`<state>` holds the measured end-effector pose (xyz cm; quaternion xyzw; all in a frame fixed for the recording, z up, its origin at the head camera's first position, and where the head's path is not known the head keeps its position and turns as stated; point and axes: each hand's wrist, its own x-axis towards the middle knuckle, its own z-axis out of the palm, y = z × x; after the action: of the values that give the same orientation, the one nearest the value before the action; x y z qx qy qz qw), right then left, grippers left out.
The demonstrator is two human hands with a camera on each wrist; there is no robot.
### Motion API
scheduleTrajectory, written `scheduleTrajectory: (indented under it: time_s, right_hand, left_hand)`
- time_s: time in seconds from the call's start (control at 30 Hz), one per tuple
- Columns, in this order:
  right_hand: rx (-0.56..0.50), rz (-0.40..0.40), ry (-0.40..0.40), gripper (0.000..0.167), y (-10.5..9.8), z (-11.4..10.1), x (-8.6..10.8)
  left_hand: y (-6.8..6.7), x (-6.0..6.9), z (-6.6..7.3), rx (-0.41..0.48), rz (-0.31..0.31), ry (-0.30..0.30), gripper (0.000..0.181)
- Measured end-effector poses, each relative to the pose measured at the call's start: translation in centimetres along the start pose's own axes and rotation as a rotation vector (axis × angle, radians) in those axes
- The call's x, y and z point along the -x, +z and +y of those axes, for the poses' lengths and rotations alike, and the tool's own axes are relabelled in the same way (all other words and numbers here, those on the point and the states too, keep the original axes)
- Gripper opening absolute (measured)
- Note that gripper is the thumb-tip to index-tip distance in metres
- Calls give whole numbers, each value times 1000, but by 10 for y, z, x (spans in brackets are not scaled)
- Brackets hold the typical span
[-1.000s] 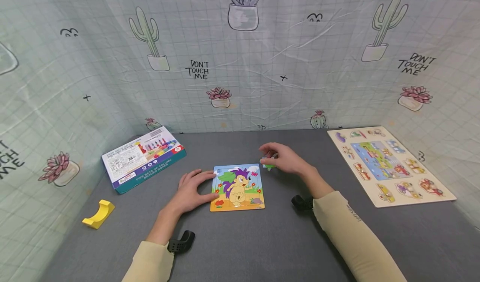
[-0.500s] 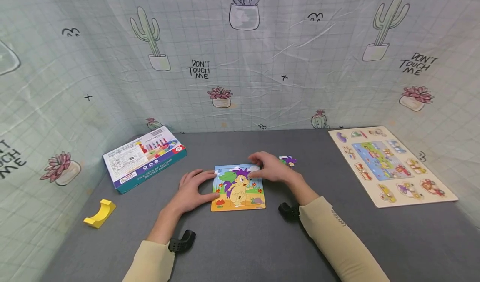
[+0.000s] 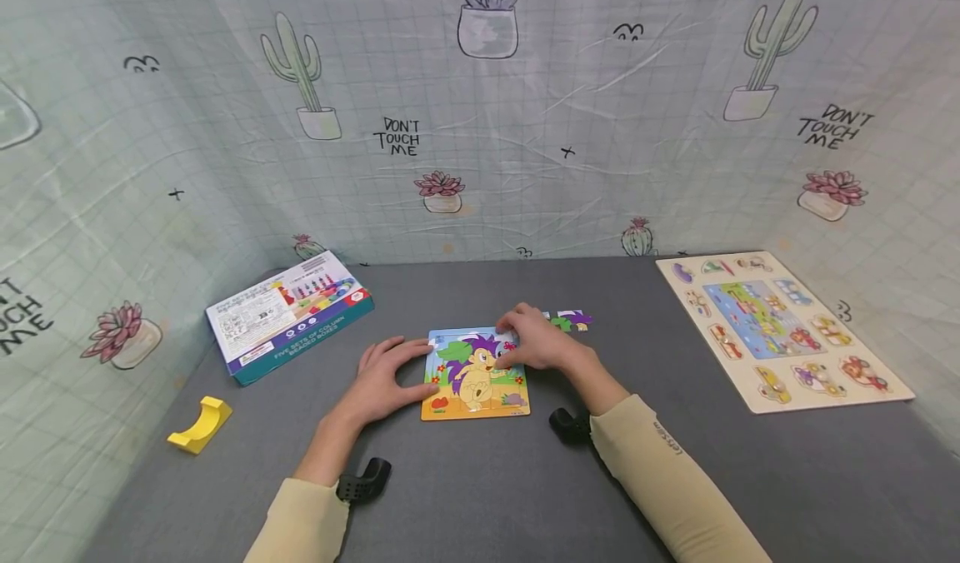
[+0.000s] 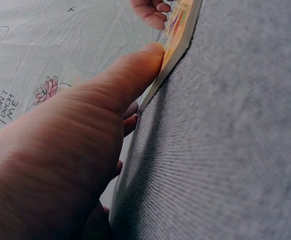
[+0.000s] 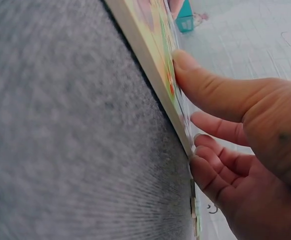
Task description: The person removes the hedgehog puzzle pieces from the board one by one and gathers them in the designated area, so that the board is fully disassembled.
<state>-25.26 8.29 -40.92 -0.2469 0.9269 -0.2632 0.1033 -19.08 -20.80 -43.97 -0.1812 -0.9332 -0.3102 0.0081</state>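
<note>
Box [image 3: 290, 317] closed at left, inside not seen | left hand [image 3: 386, 382] relaxed, touching left edge of puzzle [image 3: 475, 377] on table [image 3: 476, 496] | right hand [image 3: 534, 340] came from loose pieces [image 3: 573, 321], now touching puzzle's upper right corner, fingers loosely bent

What surrounds me is a small curtained table booth; whether a home or a lab lies around it, I can't tell. Pale sheeting [image 3: 525, 122] printed with cacti and "DON'T TOUCH ME" hangs behind the hedgehog puzzle [image 3: 471, 392] and to both sides of it. Beneath the puzzle spreads a grey tabletop [image 3: 465, 496], with a toy carton [image 3: 288, 321] and yellow block [image 3: 201, 426] to its left and a wooden picture board [image 3: 742, 374] to its right.
</note>
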Motion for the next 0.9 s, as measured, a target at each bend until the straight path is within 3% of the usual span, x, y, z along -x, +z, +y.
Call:
scheduleTrajectory:
  time_s: [0.57, 0.9]
  right_hand:
    - [-10, 45, -43, 56, -1, -3, 2]
    - [-120, 76, -97, 32, -3, 3, 1]
  left_hand:
    - [1, -2, -2, -16, 1, -5, 68]
    - [1, -2, 0, 1, -4, -7, 68]
